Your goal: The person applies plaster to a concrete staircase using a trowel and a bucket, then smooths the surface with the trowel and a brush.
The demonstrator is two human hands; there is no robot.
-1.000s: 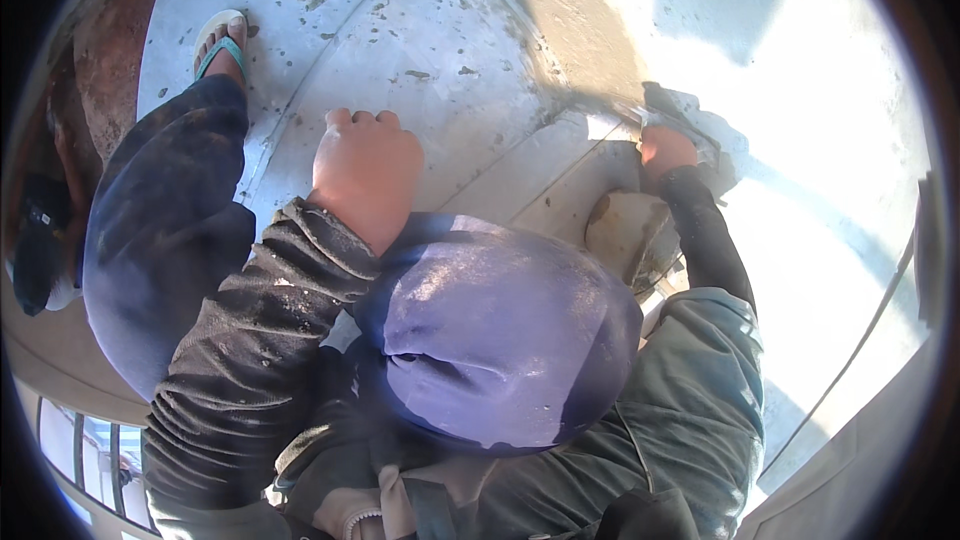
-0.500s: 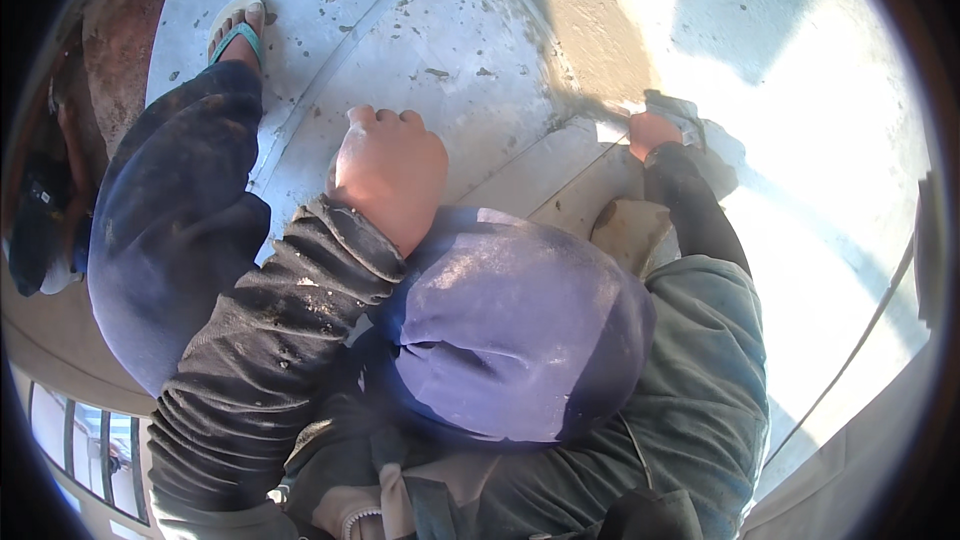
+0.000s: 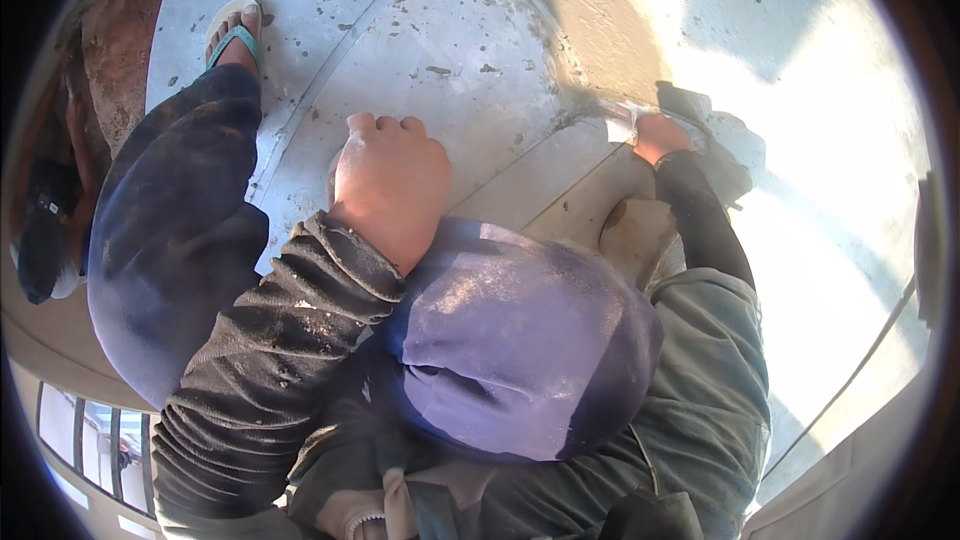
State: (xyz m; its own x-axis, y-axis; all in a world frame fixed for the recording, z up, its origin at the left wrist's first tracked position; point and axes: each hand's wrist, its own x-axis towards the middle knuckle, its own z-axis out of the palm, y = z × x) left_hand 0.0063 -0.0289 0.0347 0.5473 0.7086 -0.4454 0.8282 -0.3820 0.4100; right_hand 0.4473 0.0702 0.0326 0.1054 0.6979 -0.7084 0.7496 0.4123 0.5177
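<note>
My left hand (image 3: 392, 180) is closed, knuckles upward, over the pale, speckled board (image 3: 505, 80) in front of me; whatever its curled fingers hold is hidden. My right hand (image 3: 660, 136) grips a flat trowel-like tool (image 3: 690, 132) at the board's right corner, where it meets a beige, smooth-looking surface (image 3: 590, 10) partly in sun. Below my right hand lies a brownish, irregular object (image 3: 628, 225), partly hidden by my knee (image 3: 520, 340). My left foot (image 3: 235, 35) in a sandal rests on the board.
Sunlit pale surface (image 3: 820, 220) spreads to the right, with a dark line or cable (image 3: 860, 365) across it. At far left a reddish-brown rough area (image 3: 115, 50) borders the board, with what appears to be another person (image 3: 75, 130) below it. A barred railing (image 3: 85, 440) is at lower left.
Over the last second my left hand has shifted slightly right in the view. My right hand moved a little up and left, then slightly back down and right, still gripping the tool.
</note>
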